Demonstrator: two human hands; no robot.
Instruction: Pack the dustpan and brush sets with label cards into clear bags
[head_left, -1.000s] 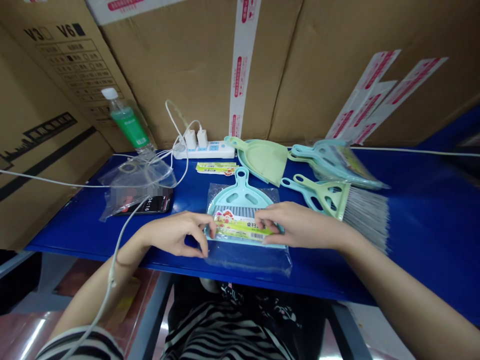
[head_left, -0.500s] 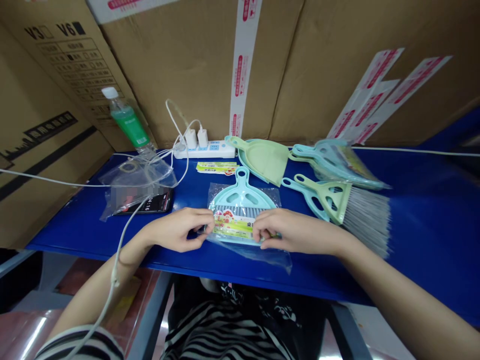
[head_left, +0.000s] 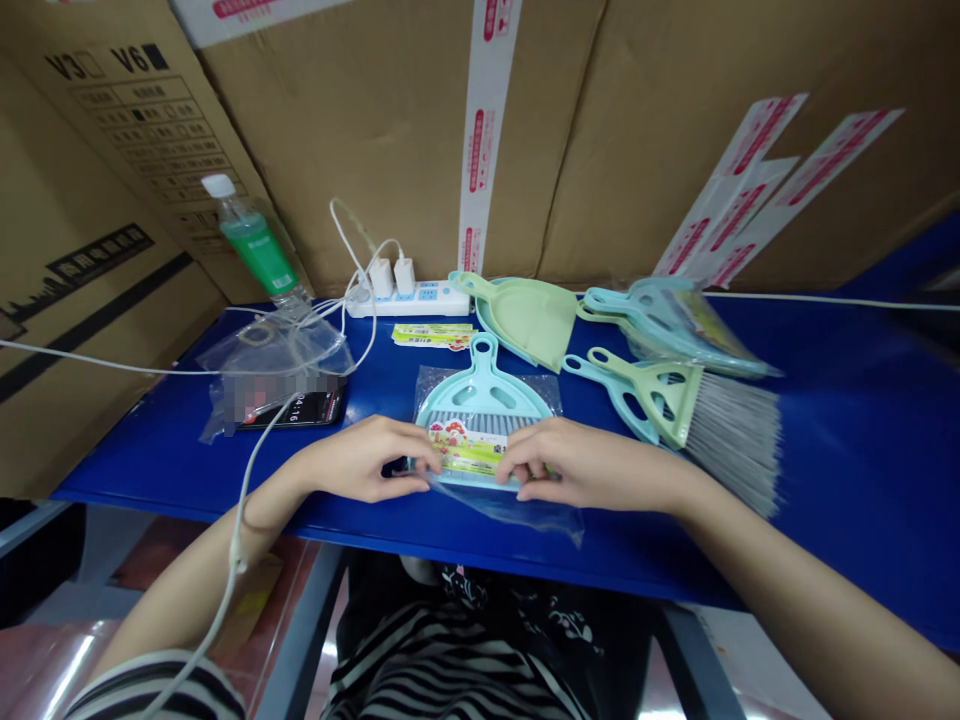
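Note:
A pale blue dustpan (head_left: 480, 395) with a grey brush and a printed label card (head_left: 466, 450) lies inside a clear plastic bag (head_left: 510, 508) on the blue table (head_left: 847, 470). My left hand (head_left: 367, 460) pinches the bag's left side near the label. My right hand (head_left: 566, 465) grips its right side, fingers on the card's lower edge. The loose bag end sticks out below the dustpan, toward me. The hands hide the pan's lower corners.
Beyond the hands lie an unbagged green-and-blue dustpan and brush (head_left: 675, 400), a bagged set (head_left: 675, 325), a label stack (head_left: 433, 337), a power strip (head_left: 405, 300), a water bottle (head_left: 259, 250), a phone (head_left: 300, 410) and a clear bag (head_left: 274, 350). Cardboard boxes (head_left: 337, 130) stand behind. A white cable crosses my left forearm.
My hands have moved closer together over the dustpan. The loose bag end has drawn in and narrowed, and the bag now sits tighter around the pan's lower edge.

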